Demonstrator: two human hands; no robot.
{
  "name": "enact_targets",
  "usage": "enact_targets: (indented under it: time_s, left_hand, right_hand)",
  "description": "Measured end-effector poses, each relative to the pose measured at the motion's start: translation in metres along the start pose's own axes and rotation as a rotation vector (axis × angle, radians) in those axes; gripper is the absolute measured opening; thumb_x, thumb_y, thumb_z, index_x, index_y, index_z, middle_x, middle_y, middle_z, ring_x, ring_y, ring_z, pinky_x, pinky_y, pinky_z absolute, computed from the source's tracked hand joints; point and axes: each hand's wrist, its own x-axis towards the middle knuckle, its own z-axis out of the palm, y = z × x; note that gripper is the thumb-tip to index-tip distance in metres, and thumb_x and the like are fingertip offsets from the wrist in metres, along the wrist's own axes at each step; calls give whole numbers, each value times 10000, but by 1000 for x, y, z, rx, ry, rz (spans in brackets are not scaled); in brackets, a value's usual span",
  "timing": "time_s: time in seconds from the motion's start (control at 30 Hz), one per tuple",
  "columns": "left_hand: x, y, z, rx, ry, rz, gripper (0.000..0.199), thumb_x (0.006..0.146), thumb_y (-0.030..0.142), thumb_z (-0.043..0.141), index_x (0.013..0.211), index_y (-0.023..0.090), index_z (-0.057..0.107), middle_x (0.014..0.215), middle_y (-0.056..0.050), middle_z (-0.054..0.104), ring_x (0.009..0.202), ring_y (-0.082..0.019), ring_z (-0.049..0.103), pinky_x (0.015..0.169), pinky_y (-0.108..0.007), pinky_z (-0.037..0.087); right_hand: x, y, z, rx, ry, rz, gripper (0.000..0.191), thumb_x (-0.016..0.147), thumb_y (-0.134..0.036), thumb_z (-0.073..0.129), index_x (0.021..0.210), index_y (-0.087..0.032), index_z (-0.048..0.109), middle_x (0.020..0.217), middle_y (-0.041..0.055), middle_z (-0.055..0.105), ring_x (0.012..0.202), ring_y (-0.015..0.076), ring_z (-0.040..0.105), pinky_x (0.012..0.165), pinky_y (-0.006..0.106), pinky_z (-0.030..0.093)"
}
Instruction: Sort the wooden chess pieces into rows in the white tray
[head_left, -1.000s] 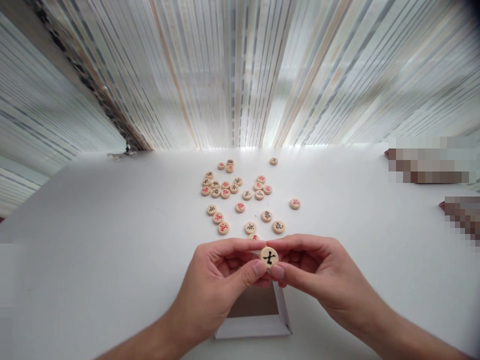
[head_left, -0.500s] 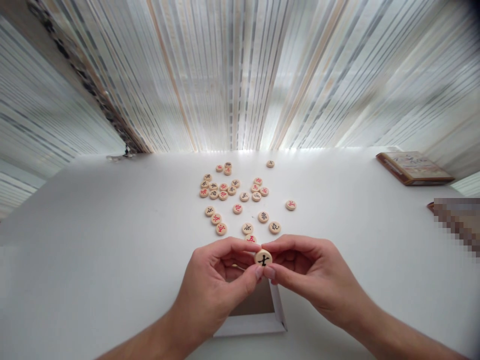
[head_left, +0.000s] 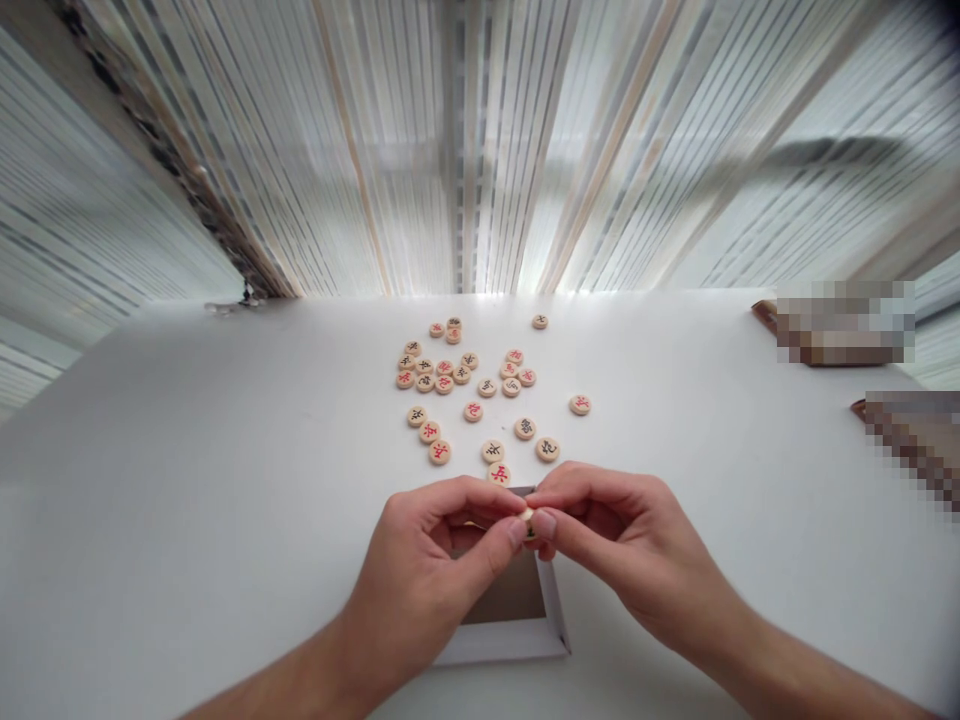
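Observation:
Between the fingertips of both hands is a round wooden xiangqi piece [head_left: 529,525], mostly covered by my thumbs, with a bit of black marking showing. My left hand [head_left: 450,555] pinches it from the left and my right hand [head_left: 607,530] from the right. Below them lies a shallow box with white edges [head_left: 517,640] and a brown inside, partly hidden by my left hand. Just beyond my fingers rests a piece with a red character [head_left: 499,474], and a black-marked piece [head_left: 493,451] lies behind it.
Several more xiangqi pieces, red and black, are scattered over the white table [head_left: 225,480], among them a red one [head_left: 580,405] off to the right. Two blurred-out boxes [head_left: 832,340] lie at the far right. A striped curtain [head_left: 480,150] hangs along the back edge.
The held piece showed its black character face between my hands; now my thumbs have closed over it and it is mostly hidden. The view has shifted slightly.

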Motion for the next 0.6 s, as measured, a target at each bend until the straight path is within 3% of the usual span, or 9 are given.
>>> enact_targets:
  time_s: [0.27,0.47,0.6]
  left_hand:
    - [4,2,0,-183,11,-102,226,832,212,902,1038,138,849,945,-98,863,846,-227,841,864,-323,706]
    - [1,-1,-1,-138,58,-118,277,767,218,953,1026,162,874,908,-82,867,847,-214,840,795,-246,703]
    - [0,-1,2,-97,38,-95,247,807,220,922,1048,191,882,911,-67,869,835,-212,839,833,-270,706]
  right_hand:
    - [2,4,-3,100,-4,56,232,830,-274,926,1057,-265,880,895,50,819,787,142,765,748,226,655]
    - [2,6,-3,80,25,59,369,636,-229,1037,968,-233,877,869,35,807,794,171,770,759,255,664]
    - [4,4,-1,105,27,131,393,571,-241,1062,902,-198,856,809,39,815,739,187,780,718,277,662]
